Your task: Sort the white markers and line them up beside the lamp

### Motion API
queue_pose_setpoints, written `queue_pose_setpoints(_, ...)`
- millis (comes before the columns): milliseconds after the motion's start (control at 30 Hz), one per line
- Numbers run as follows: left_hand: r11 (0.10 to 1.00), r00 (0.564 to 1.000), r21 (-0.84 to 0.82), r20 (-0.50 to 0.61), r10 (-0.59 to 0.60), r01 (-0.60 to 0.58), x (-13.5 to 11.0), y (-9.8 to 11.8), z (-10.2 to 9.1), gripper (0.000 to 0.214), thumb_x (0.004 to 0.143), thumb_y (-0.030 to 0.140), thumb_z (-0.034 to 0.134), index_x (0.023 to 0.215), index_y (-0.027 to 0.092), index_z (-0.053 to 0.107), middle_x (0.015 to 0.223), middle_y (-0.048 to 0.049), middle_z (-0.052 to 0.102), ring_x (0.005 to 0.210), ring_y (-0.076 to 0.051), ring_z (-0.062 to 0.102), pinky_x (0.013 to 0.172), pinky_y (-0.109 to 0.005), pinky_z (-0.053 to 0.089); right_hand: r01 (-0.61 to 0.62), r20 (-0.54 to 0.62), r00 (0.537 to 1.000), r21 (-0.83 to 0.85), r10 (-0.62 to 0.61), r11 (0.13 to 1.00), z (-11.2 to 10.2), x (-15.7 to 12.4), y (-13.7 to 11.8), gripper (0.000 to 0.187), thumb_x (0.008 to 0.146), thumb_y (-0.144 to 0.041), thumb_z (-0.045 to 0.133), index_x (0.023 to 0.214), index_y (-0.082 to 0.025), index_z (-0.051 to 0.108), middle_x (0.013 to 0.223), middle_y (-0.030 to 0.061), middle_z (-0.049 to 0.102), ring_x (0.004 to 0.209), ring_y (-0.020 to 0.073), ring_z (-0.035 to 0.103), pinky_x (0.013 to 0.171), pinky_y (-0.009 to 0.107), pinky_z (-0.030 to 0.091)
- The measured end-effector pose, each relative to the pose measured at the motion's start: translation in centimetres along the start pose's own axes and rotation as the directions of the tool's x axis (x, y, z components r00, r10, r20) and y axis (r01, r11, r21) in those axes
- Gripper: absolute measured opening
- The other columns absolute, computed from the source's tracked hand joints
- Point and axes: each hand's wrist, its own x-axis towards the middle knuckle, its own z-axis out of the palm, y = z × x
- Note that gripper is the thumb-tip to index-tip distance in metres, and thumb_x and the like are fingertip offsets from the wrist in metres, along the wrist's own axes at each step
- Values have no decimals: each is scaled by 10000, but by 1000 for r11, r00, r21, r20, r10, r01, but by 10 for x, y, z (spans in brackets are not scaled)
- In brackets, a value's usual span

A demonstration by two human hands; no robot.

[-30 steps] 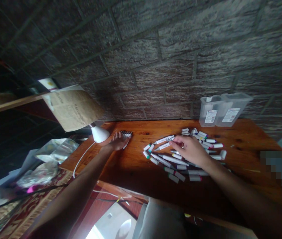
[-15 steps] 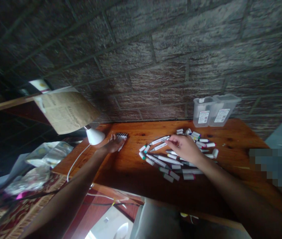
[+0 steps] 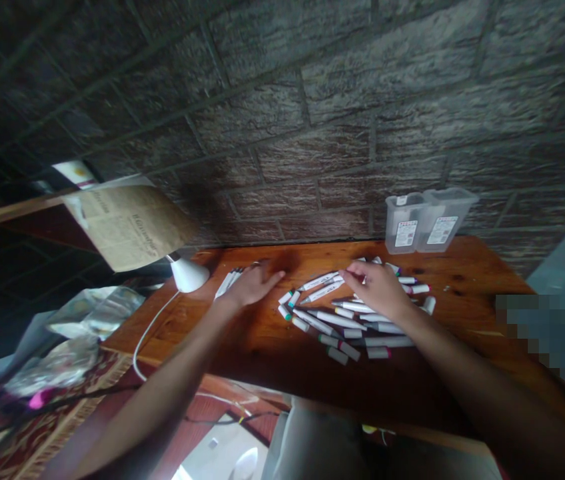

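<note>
Left hand is palm down at the near-left part of the glossy orange-brown wooden table, fingers loosely spread, thumb sticking out to the right, nothing visible in its grasp. It overlaps the right side of a small row of slim white markers with dark ends; cannot tell if it touches them. Right hand is over the loose pile, thumb and fingertips drawn together at the right-hand ends of two white markers with printed barrels, which lie side by side, tilted; cannot tell if the fingers grip one or just touch. Around and below that hand: scattered white and grey uncapped markers, plus short white caps with coloured ends, some green, one pink at the near edge. Two clear plastic bins with white labels stand side by side behind the pile, near the dark stone-block wall. At left, a lamp with a white cone base and a newsprint-patterned paper shade; its white cord runs over the table's left edge.
</note>
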Motion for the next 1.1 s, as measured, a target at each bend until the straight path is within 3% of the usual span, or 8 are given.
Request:
queue_pose_setpoints(100,960,958,-133,113,262,-247,13,51,-1,691,867,647,406,1346,163,524,1329,-137,590,1177,-287,571,954,-337,430,-62,-54,997,-18,61,998,-5,3,8,334,913,-419,493,733,-202,673,720,23,714,639,154,624,613,252,384)
queue_pose_setpoints(200,905,889,-206,199,411,-372,30,78,2,466,853,537,492,1104,185,667,1067,-83,709,900,-222,651,747,-270,455,-111,-78,991,-10,110,994,-7,5,16,347,915,-422,483,728,-200,673,699,20,704,629,149,625,596,244,386)
queue_pose_setpoints(333,915,873,-182,282,399,-360,50,83,6,334,771,458,582,880,161,690,809,-27,693,688,-165,596,585,-236,386,-136,-54,989,-18,135,991,-7,7,21,339,913,-406,483,721,-198,670,697,21,703,636,149,630,596,240,388)
queue_pose_setpoints(567,925,874,-186,310,374,-331,49,88,7,334,754,436,598,928,156,653,864,-32,676,739,-173,590,602,-235,389,-134,-33,990,10,135,991,-11,9,16,294,906,-376,511,744,-201,682,752,29,730,680,154,648,639,245,410)
queue_pose_setpoints(833,853,826,-169,216,521,-494,43,90,1,220,869,329,540,895,187,705,889,-42,712,823,-188,631,733,-251,424,-143,-55,987,97,148,985,-15,11,18,272,898,-383,523,773,-208,689,762,21,731,676,147,641,642,243,417)
queue_pose_setpoints(967,797,797,-112,58,602,-594,37,85,-12,253,921,333,505,993,206,712,989,-67,711,933,-200,641,835,-274,454,-183,-92,973,268,214,946,-24,17,25,307,872,-417,546,718,-187,681,689,20,700,642,144,604,613,245,410)
queue_pose_setpoints(1033,750,753,-67,-68,655,-658,30,83,-20,281,946,331,473,1072,216,696,1066,-75,695,989,-197,634,877,-287,462,-248,-57,953,419,298,873,-30,19,30,317,854,-449,561,751,-179,691,721,27,711,639,138,595,587,238,411)
queue_pose_setpoints(1100,679,669,-8,-175,722,-734,22,84,-28,287,958,320,467,1134,231,675,1120,-67,681,1018,-184,627,918,-295,459,-322,44,933,548,357,772,-36,20,33,331,832,-485,587,831,-177,710,791,38,734,629,128,587,551,227,404)
